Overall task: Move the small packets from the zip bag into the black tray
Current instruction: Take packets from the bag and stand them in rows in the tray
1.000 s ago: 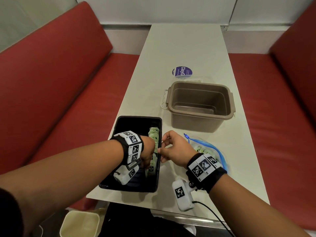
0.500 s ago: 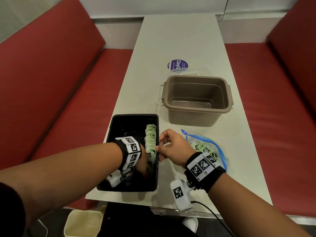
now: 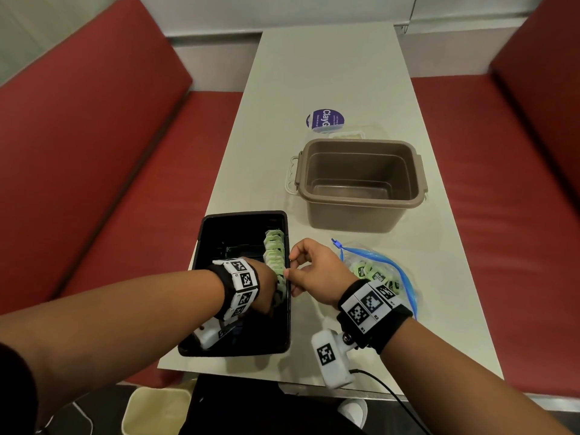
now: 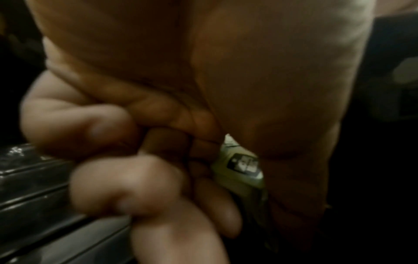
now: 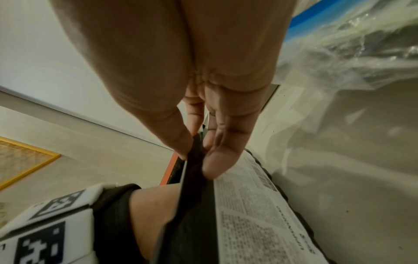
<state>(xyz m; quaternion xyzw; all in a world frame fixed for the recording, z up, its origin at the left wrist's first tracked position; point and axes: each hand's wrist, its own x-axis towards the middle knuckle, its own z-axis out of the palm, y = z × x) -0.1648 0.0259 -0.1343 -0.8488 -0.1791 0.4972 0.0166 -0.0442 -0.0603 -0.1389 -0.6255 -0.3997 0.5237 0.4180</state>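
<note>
The black tray (image 3: 219,243) sits at the table's near left, with a row of small green packets (image 3: 274,249) standing along its right wall. My left hand (image 3: 266,287) is down inside the tray at the near end of that row. In the left wrist view its fingers (image 4: 101,187) are curled and a green packet (image 4: 244,169) is held against the thumb. My right hand (image 3: 292,271) is at the tray's right rim, thumb and forefinger (image 5: 217,160) pinching the black wall (image 5: 194,196). The clear zip bag (image 3: 395,271) with a blue zip lies to the right, with green packets inside.
An empty brown tub (image 3: 361,215) stands behind the bag. Behind it lie a purple-labelled round lid (image 3: 326,119) and a clear container. Red bench seats (image 3: 94,152) flank the narrow table (image 3: 329,73). A pale bin (image 3: 157,409) stands on the floor below the near edge.
My left hand has slid a little toward the near end of the tray along the packet row. My right hand stays at the tray's right rim. The head view has shifted slightly.
</note>
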